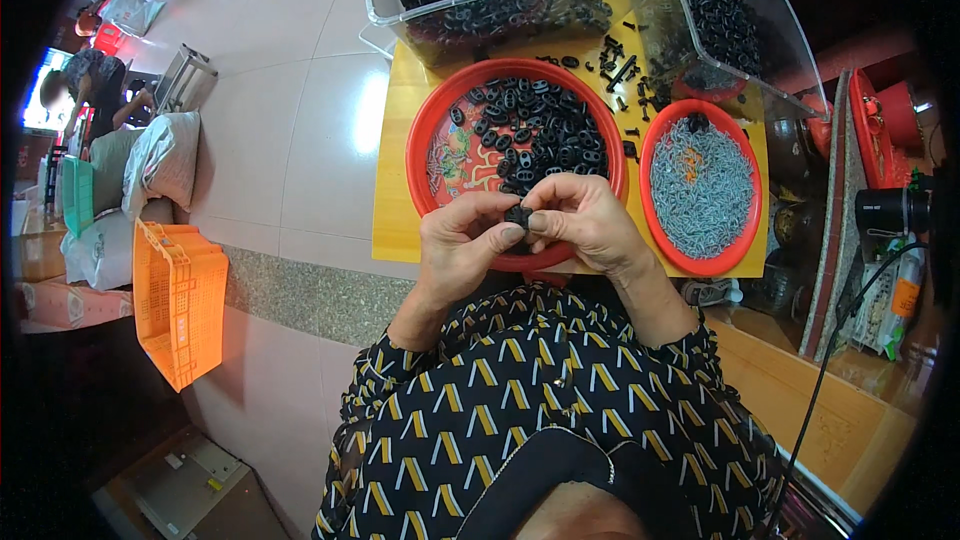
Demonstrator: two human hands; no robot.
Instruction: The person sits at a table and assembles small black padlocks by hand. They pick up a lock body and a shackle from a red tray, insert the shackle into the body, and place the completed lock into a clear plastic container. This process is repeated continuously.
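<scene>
Between the fingertips of both my hands is a small black plastic part (pixel 517 216), mostly covered by the fingers. My left hand (pixel 462 242) pinches it from the left, and my right hand (pixel 588 225) pinches it from the right. Both hands are over the near rim of a round red tray (pixel 416 155). In that tray lie many black oval parts with two holes (pixel 560 135). To the right, a smaller red oval tray (pixel 756 210) holds a heap of silvery screws (pixel 700 195), with a few orange bits on top.
Two clear plastic bins (pixel 520 2) (pixel 745 75) full of black parts stand at the back of the yellow table (pixel 395 210). Loose black pieces (pixel 622 72) lie between them. An orange crate (pixel 180 305) stands on the floor at left; another person (pixel 95 80) is farther off.
</scene>
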